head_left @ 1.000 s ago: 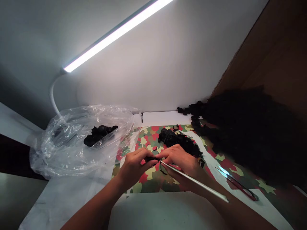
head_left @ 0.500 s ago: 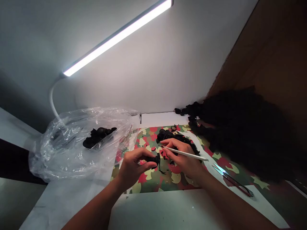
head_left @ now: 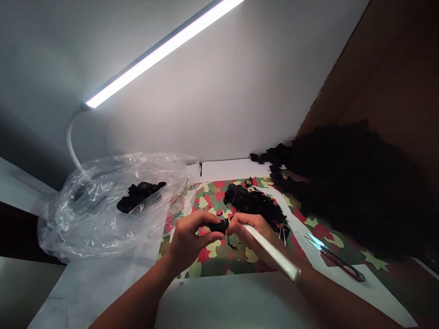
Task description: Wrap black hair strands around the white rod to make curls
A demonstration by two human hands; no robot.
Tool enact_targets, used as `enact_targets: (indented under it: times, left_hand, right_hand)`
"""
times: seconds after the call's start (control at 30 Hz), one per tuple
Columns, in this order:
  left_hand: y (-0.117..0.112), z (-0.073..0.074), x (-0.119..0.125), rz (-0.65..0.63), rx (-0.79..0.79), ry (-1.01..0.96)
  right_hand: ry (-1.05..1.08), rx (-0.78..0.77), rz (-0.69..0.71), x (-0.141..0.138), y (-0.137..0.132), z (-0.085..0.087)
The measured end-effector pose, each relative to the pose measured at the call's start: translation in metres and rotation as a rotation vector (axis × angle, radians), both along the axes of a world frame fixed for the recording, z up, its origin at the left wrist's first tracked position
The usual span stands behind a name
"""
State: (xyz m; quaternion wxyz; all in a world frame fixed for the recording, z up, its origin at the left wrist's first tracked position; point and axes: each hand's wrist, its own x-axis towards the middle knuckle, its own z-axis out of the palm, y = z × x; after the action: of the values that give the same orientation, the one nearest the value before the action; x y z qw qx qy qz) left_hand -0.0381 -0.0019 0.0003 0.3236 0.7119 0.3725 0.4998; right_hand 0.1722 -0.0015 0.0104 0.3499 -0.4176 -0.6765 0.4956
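Between the thumb and fingers of my left hand (head_left: 187, 235) is a small black rubber-like part (head_left: 219, 226), ribbed and roughly cylindrical. My right hand (head_left: 255, 228) grips a white pen-like tool (head_left: 274, 253). Its back end points toward me, and its tip is hidden by my fingers, right beside the black part's end. Beyond my hands, a heap of similar black parts (head_left: 254, 201) rests on the camouflage-patterned mat (head_left: 212, 265). Thin black scraps (head_left: 232, 243) lie under my hands.
A clear plastic bag (head_left: 96, 219) with several black pieces (head_left: 140, 196) lies at left. Dark loose material (head_left: 343, 183) is piled at right, near a metal scissors-like tool (head_left: 338, 260). A lit bar lamp (head_left: 164, 55) hangs above.
My right hand has come down and closer to the black part, and the white tool has swung so its back end points toward me. My left hand stays about where it was.
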Motion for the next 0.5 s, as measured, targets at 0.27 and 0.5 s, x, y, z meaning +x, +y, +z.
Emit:
enact_targets:
  times: [0.27,0.5]
  left_hand:
    - [0.000,-0.006,0.007,-0.106,-0.279,-0.305]
    - [0.001,-0.010,0.009,-0.111,-0.293,-0.343]
  right_hand:
    - [0.168,-0.063,-0.018,-0.006,-0.010,0.002]
    - [0.179,-0.056,-0.045,-0.005,-0.006,-0.001]
